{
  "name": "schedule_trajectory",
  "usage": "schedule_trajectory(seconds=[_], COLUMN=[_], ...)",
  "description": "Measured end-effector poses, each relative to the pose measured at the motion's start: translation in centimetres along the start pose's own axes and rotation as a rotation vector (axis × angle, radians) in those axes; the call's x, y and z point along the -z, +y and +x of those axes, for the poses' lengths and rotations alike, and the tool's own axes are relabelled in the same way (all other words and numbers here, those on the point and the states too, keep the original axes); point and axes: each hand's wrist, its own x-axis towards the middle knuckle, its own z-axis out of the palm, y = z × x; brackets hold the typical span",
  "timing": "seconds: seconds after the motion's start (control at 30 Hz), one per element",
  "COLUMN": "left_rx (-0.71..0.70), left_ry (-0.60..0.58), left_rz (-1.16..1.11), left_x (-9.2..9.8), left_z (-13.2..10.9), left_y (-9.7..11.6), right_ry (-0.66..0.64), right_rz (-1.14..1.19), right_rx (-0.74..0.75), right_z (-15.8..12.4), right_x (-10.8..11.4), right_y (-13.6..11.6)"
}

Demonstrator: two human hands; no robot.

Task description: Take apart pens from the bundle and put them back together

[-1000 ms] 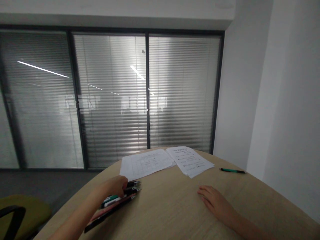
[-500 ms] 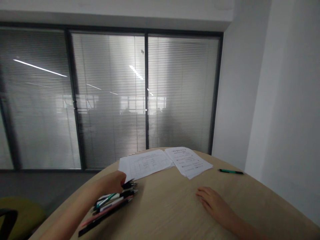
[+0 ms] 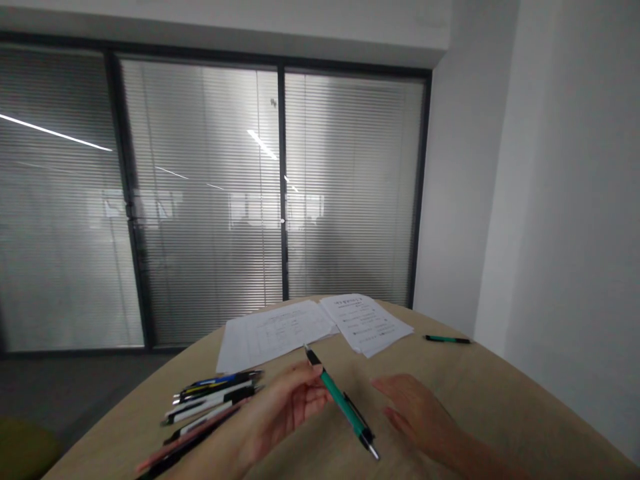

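Note:
My left hand [image 3: 295,397] grips a green and black pen [image 3: 345,403] near its dark end. The pen slants across the middle of the table, its silver end pointing down toward me. Just right of it is my right hand [image 3: 413,407], palm side down, with thumb and fingers apart and nothing in it. Behind my left forearm lies a bunch of pens [image 3: 215,400] in black, white, blue, yellow and pink. Part of the bunch is hidden by my arm. Another green and black pen [image 3: 447,339] lies alone toward the right edge.
Two sets of printed sheets [image 3: 280,330] lie at the far side of the round wooden table [image 3: 480,393]. A glass partition with blinds [image 3: 205,200] stands behind it. A white wall [image 3: 565,253] rises on the right. A yellowish seat [image 3: 25,447] shows at lower left.
My left hand has lifted a green pen out of the bunch and carried it right to the middle. My right hand stays near its place, its fingers now more apart. The view has turned slightly right.

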Motion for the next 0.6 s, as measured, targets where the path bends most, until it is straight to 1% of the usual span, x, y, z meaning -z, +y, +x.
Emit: schedule_trajectory(seconds=[0.07,0.13,0.2,0.27,0.33,0.4,0.47,0.53,0.6], left_rx=[0.071,0.09,0.108,0.105,0.094,0.076,0.051,0.026,0.011], left_ry=[0.091,0.2,0.241,0.227,0.168,0.135,0.157,0.208,0.249], left_rz=[-0.09,-0.161,-0.222,-0.264,-0.28,-0.287,-0.306,-0.33,-0.34], left_x=[-0.1,-0.1,-0.2,-0.4,-0.6,-0.8,-0.9,-0.7,-0.6], left_z=[0.7,1.1,1.1,0.8,0.4,-0.1,-0.2,0.0,0.2], left_y=[-2.1,-4.0,-5.5,-6.5,-7.1,-7.3,-7.3,-7.2,-7.1], right_ry=[0.024,0.046,0.047,0.036,0.062,0.102,0.13,0.152,0.141], right_rz=[0.111,0.275,0.447,0.612,0.746,0.842,0.908,0.965,1.029], right_rx=[0.031,0.027,-0.004,-0.037,-0.116,-0.207,-0.268,-0.326,-0.38], right_z=[0.3,0.5,0.9,1.3,1.7,1.9,2.0,1.9,1.8], right_x=[1.2,2.1,2.7,2.8,2.6,2.4,2.3,2.3,2.3], right_y=[-1.3,-2.7,-4.1,-5.2,-5.7,-5.5,-4.9,-4.4,-4.3])
